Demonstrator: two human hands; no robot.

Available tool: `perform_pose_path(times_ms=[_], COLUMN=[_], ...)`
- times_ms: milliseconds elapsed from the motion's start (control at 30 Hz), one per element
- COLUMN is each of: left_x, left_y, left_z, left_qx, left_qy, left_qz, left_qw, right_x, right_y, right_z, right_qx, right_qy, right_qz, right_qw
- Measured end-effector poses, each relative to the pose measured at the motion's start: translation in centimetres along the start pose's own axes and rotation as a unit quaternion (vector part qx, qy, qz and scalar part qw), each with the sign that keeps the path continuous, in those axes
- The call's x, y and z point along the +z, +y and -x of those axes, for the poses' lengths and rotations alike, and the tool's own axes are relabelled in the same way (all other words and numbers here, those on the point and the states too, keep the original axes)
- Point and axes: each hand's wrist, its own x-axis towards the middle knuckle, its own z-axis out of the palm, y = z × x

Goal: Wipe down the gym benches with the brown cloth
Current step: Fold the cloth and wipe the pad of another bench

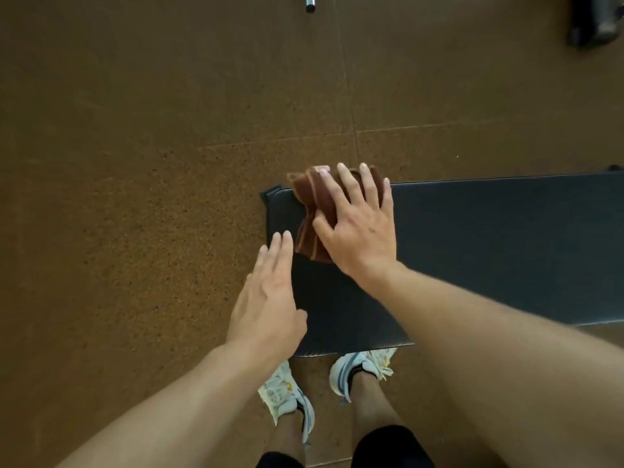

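Brown cloth (312, 211) lies under the flat right hand (361, 228).

Black padded bench (489, 251) on speckled brown floor (135, 197), bunched brown cloth (312, 204) atop.

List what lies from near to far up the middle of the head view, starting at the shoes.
Shoes → near edge of the black bench → right hand pressing the brown cloth → brown floor → metal bar end.
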Motion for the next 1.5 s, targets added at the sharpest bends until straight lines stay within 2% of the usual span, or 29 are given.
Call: perform_pose_path(times_ms=[100, 200, 267, 367, 433, 533, 600, 667, 733, 800, 867, 1033, 1100, 1200, 1333, 1433, 1500], left_x=[0.8, 2.1, 2.9, 3.8, 4.2, 4.7, 4.8, 4.9, 5.0, 5.0, 5.1, 5.3, 5.3, 5.4, 5.3, 5.3, 5.3], left_y=[1.1, 2.8, 3.7, 4.4, 4.5, 4.7, 5.0, 5.3, 5.6, 5.8, 6.2, 6.6, 6.8, 6.4, 6.0, 5.6, 4.9], left_z=[-0.2, -0.6, -0.8, -1.0, -1.0, -1.1, -1.0, -1.0, -1.0, -0.9, -0.9, -0.8, -0.9, -0.8, -0.6, -0.5, -0.4], left_qx=[0.021, -0.01, -0.033, -0.046, -0.043, -0.046, -0.055, -0.065, -0.074, -0.077, -0.084, -0.106, -0.108, -0.102, -0.085, -0.078, -0.07], left_qy=[-0.033, -0.087, -0.091, -0.07, -0.051, -0.048, -0.046, -0.042, -0.039, -0.038, -0.034, -0.027, -0.037, -0.02, -0.01, 0.001, 0.011], left_qz=[-0.117, -0.161, -0.182, -0.239, -0.28, -0.31, -0.318, -0.323, -0.331, -0.346, -0.362, -0.355, -0.347, -0.355, -0.355, -0.343, -0.318], left_qw=[0.992, 0.983, 0.978, 0.967, 0.958, 0.948, 0.945, 0.943, 0.94, 0.934, 0.928, 0.928, 0.931, 0.929, 0.931, 0.936, 0.945], right_x=[1.7, 2.6, 1.8, -0.8, -2.7, -2.9, -1.3, 0.4, 1.1, 0.6, -0.8, -3.9, -3.9, -2.4, -0.1, -0.7, -1.7], right_y=[2.1, 4.4, 5.7, 6.9, 8.0, 8.5, 8.3, 8.8, 10.5, 12.9, 14.7, 16.5, 16.7, 17.3, 19.4, 21.1, 20.3], right_z=[10.5, 18.0, 15.6, 5.7, -0.8, -1.0, 5.4, 13.2, 16.7, 14.5, 9.7, -0.9, -0.2, 6.4, 16.6, 15.1, 12.0], right_qx=[0.042, 0.078, 0.085, 0.143, 0.154, 0.111, 0.078, 0.035, -0.027, -0.101, -0.141, -0.084, -0.073, -0.059, -0.174, -0.263, -0.243], right_qy=[0.001, -0.065, -0.094, -0.017, -0.015, -0.002, 0.015, -0.016, -0.06, -0.079, -0.065, -0.044, -0.024, 0.014, -0.05, -0.088, -0.082], right_qz=[0.006, 0.016, 0.0, -0.055, -0.057, -0.027, -0.02, -0.007, 0.012, 0.02, 0.027, 0.002, -0.005, -0.007, 0.064, 0.105, 0.109], right_qw=[0.999, 0.995, 0.992, 0.988, 0.986, 0.993, 0.997, 0.999, 0.998, 0.992, 0.987, 0.995, 0.997, 0.998, 0.981, 0.955, 0.96])
